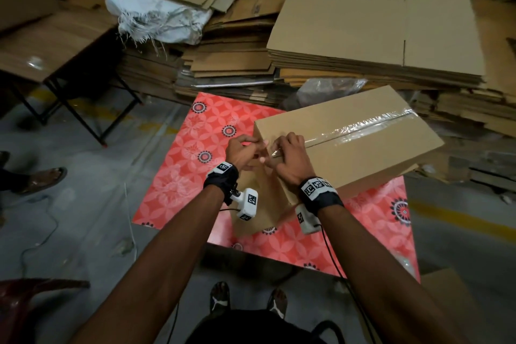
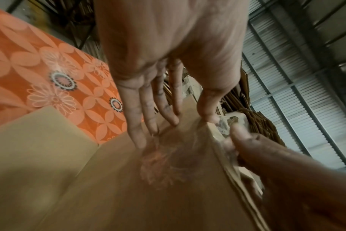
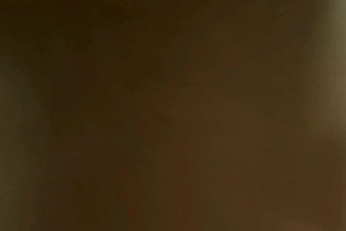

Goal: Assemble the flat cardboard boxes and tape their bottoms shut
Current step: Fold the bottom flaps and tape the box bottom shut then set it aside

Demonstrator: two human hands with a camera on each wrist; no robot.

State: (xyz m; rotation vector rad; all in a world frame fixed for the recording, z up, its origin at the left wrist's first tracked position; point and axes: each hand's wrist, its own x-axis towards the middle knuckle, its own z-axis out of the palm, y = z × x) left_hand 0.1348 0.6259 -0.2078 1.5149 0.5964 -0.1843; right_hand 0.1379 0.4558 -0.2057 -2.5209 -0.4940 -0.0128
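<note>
Assembled cardboard box (image 1: 346, 145) lying bottom-up on the red patterned table (image 1: 178, 176), long axis running away and to the right from the near-left corner of the box, tilted slightly up off the table at that corner. Clear tape (image 1: 363, 128) laid along the centre seam of the box, from its far-right edge back toward the near-left end, crinkled in places.

Both hands at that near-left end of the box, almost touching each other. Left hand (image 1: 244, 152) just off the box's left edge, fingers (image 2: 142, 125) nearly straight and pressing the tape tail down over the end face, thumb on the top edge. Right hand (image 1: 289, 160) on top of the box beside the seam, fingers curled onto the tape end (whether pinching or only pressing, cannot tell; the right wrist view is dark).

Judging by this, seam nearly done: tail to be smoothed down the end face, left hand nearer for it. Stack of flat boxes (image 1: 371, 33) beyond the box's far side.
</note>
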